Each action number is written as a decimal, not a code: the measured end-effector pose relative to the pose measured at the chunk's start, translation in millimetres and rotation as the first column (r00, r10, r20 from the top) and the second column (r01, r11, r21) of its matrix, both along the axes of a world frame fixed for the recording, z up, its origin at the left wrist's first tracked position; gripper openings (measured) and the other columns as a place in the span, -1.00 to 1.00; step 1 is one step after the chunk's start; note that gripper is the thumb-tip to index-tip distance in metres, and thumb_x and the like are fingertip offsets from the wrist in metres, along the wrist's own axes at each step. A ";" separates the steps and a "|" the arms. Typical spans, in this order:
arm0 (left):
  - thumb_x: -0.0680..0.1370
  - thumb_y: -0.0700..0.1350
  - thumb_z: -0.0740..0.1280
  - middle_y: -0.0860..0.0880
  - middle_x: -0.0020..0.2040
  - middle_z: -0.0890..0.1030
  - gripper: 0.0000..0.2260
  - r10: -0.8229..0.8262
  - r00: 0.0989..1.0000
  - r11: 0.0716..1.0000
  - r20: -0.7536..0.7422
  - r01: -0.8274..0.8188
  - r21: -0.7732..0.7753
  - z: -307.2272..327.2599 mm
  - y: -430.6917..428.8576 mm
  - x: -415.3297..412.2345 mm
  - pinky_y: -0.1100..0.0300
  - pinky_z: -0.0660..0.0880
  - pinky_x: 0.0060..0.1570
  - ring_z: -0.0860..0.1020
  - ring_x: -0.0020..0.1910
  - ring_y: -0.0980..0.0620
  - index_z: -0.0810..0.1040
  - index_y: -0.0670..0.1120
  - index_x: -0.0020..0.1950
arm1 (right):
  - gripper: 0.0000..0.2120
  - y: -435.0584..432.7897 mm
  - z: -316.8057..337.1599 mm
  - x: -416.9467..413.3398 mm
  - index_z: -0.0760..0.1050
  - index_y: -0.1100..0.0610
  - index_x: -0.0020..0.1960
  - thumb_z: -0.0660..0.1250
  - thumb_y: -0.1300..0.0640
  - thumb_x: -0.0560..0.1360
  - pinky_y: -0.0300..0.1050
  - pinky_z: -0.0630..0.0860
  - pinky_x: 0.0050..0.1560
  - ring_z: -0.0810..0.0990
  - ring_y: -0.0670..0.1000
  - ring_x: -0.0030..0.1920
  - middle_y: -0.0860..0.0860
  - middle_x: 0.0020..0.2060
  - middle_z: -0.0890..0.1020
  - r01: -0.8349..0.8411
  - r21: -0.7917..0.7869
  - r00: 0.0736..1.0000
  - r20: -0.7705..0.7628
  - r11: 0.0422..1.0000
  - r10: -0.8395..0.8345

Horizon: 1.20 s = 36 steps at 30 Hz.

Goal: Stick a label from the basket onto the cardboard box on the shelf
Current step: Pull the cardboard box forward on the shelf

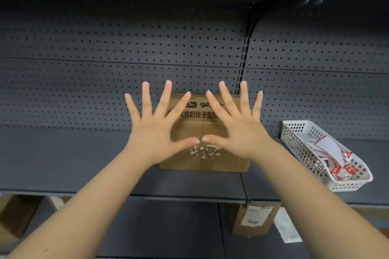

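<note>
A brown cardboard box (202, 130) with black printed characters stands on the dark shelf (63, 160), against the pegboard back. White torn label scraps show on its top near the front. My left hand (155, 128) and my right hand (235, 128) are held in front of the box, fingers spread wide, thumb tips almost touching. Neither hand holds anything. To the right, a white plastic basket (299, 132) lies on the same shelf with several red-and-white labels (332, 151) inside.
A grey pegboard wall (126, 48) backs the shelf, with an upright and bracket (246, 38) right of centre and another shelf overhead. On the lower shelf stand a small labelled carton (254, 221), a white packet (286, 227) and brown boxes (14, 216) at the left.
</note>
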State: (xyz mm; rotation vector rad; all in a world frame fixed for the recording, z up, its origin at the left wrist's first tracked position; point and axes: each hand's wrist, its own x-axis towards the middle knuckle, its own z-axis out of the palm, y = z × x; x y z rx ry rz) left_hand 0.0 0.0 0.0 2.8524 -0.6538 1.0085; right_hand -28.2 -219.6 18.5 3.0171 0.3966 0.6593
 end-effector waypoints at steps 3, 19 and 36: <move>0.29 0.60 -0.05 -0.05 0.56 -0.29 -0.10 0.053 0.998 0.998 -0.037 -0.052 0.022 6.5 -2.1 1.0 -0.49 -0.36 0.25 -0.42 0.41 -0.36 -0.26 0.23 0.50 | -0.12 2.5 3.4 1.0 -0.45 -0.25 0.43 -0.12 -0.57 0.29 0.49 -0.44 0.29 -0.59 0.23 0.37 -0.10 0.47 -0.45 0.017 -0.007 1.000 -0.006 1.000 -0.017; 0.42 0.35 0.23 -0.02 0.31 0.47 -0.39 -0.230 0.967 0.957 -0.107 0.204 -0.208 11.0 4.8 7.5 -0.11 0.40 0.16 0.43 0.23 -0.07 0.33 0.09 0.39 | -0.58 -23.5 11.2 -8.0 0.48 -0.21 0.24 0.39 -0.15 0.38 0.00 0.10 0.48 0.13 -0.19 0.48 -0.22 0.49 0.23 -0.223 0.660 0.948 -0.025 0.718 0.317; 0.49 0.31 0.07 0.09 0.13 0.61 -0.55 -0.216 0.947 0.961 -0.236 0.164 -0.221 -14.4 -14.2 81.3 -0.04 0.33 0.15 0.46 0.16 0.01 0.57 0.12 0.15 | -0.83 -99.3 -7.1 110.7 0.63 0.00 0.04 0.39 0.10 0.45 -0.11 0.43 0.15 0.52 0.02 0.11 0.01 0.10 0.58 0.216 0.630 0.964 -0.260 0.746 -0.059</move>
